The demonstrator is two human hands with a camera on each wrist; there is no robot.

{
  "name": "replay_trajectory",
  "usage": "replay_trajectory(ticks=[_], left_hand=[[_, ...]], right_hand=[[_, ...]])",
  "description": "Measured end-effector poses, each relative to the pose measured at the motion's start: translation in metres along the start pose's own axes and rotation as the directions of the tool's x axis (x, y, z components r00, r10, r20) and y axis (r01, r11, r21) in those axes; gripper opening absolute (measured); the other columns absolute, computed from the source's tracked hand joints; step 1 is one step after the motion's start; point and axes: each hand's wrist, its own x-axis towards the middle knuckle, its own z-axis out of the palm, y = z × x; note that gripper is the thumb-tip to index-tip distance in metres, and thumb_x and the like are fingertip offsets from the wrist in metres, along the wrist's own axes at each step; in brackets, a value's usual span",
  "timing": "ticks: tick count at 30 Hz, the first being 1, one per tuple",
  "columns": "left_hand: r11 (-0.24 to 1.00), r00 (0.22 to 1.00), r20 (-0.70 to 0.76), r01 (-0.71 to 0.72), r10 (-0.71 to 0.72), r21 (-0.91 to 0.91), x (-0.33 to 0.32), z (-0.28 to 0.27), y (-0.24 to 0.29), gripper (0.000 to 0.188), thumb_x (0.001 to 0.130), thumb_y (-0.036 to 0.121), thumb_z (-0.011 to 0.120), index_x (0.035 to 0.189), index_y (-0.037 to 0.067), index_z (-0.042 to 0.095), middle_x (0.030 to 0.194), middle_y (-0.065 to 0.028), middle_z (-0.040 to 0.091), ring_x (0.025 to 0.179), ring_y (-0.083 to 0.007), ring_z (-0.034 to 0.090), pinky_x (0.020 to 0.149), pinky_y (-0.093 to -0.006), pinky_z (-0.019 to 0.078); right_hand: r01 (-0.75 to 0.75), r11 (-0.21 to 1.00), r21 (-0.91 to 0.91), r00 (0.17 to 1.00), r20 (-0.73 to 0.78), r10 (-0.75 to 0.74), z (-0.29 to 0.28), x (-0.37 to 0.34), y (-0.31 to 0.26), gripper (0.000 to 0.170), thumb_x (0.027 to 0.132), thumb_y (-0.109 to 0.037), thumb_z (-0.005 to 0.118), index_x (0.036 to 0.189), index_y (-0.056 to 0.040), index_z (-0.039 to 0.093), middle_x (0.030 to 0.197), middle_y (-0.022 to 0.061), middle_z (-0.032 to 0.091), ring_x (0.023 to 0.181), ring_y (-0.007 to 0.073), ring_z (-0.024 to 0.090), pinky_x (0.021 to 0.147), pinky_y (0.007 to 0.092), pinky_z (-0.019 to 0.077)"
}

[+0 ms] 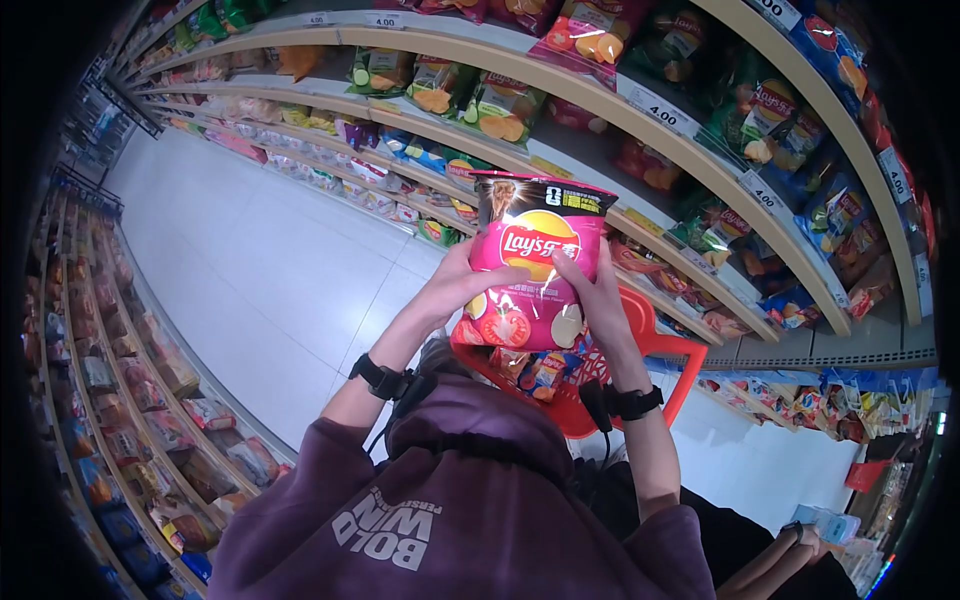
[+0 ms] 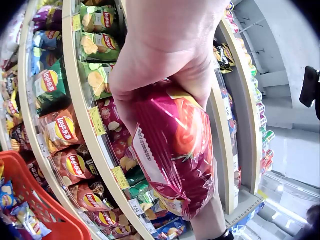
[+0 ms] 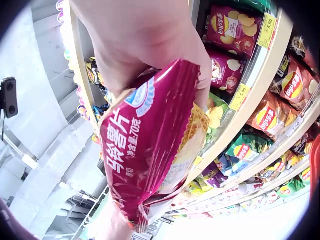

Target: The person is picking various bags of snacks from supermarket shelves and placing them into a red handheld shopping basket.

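A magenta bag of Lay's potato chips (image 1: 525, 300) with a black top band and tomato pictures is held up in front of the body, its printed face toward the head camera. My left hand (image 1: 455, 285) grips its left side, the thumb lying across the front. On the opposite side my right hand (image 1: 603, 300) grips the bag, thumb also on the front. The left wrist view shows the left hand (image 2: 160, 65) wrapped over one side of the bag (image 2: 175, 150). Seen from the right wrist, the right hand (image 3: 145, 40) covers part of the bag (image 3: 150, 145); its fingers are mostly hidden.
Below the bag is a red shopping basket (image 1: 685, 350) with several small snack packs (image 1: 545, 375) in it. Shelves of chip bags (image 1: 500, 105) with price tags (image 1: 660, 112) curve along the front and right. Another shelf (image 1: 150, 400) lines the left, across a pale tiled aisle (image 1: 270, 250).
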Motion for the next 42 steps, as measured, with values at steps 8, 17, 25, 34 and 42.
replay_trajectory(ticks=[8,17,25,34,42], left_hand=[[0.997,1.0,-0.03,-0.006,0.004,-0.082,0.001,-0.002,-0.001,0.053,0.074,0.01,0.074,0.118,-0.004,0.049,0.106,-0.0137,0.063,0.095,-0.0182,0.063,0.085,-0.0307,0.0511],[0.88,0.9,-0.213,-0.281,0.38,0.383,0.008,-0.003,-0.008,0.055,0.07,0.016,0.08,0.113,-0.001,0.05,0.1,-0.0117,0.065,0.091,-0.0167,0.064,0.081,-0.0308,0.0518],[0.664,0.848,-0.05,-0.375,0.527,0.646,0.004,0.02,-0.01,0.048,0.075,0.023,0.074,0.113,0.001,0.056,0.097,-0.0129,0.064,0.089,-0.0222,0.063,0.078,-0.0332,0.0493],[0.844,0.897,-0.16,-0.309,0.412,0.438,0.003,0.003,-0.013,0.047,0.081,0.017,0.07,0.12,0.002,0.049,0.115,-0.0091,0.059,0.104,-0.0189,0.059,0.09,-0.0333,0.0453],[0.988,0.998,0.002,0.066,-0.066,-0.137,-0.005,0.003,-0.007,0.05,0.078,0.014,0.074,0.118,-0.001,0.048,0.108,-0.0098,0.062,0.094,-0.0156,0.063,0.082,-0.0312,0.0523]], right_hand=[[-0.089,0.996,0.023,0.992,0.093,0.086,-0.001,-0.009,0.002,0.064,0.079,-0.009,0.072,0.132,-0.0066,0.036,0.121,0.0094,0.056,0.106,0.0173,0.057,0.09,0.0328,0.0492],[0.397,0.561,-0.727,0.821,0.007,-0.571,0.004,-0.012,0.015,0.08,0.075,-0.019,0.076,0.137,-0.0021,0.029,0.135,0.0188,0.038,0.114,0.025,0.05,0.089,0.0347,0.0467],[0.21,0.97,-0.121,0.976,-0.029,-0.215,0.022,-0.014,0.028,0.078,0.081,-0.022,0.071,0.138,-0.0053,0.021,0.125,0.015,0.048,0.113,0.0225,0.052,0.094,0.0362,0.0445],[-0.152,0.878,0.454,0.983,-0.021,0.182,-0.032,-0.005,0.044,0.042,0.083,-0.015,0.058,0.122,-0.0021,0.048,0.11,0.0117,0.061,0.096,0.0216,0.062,0.082,0.0329,0.0516],[-0.07,0.979,0.19,0.997,0.027,0.066,-0.011,-0.011,0.022,0.055,0.089,-0.027,0.06,0.133,-0.0046,0.037,0.125,0.0091,0.052,0.111,0.0159,0.053,0.095,0.0301,0.043]])
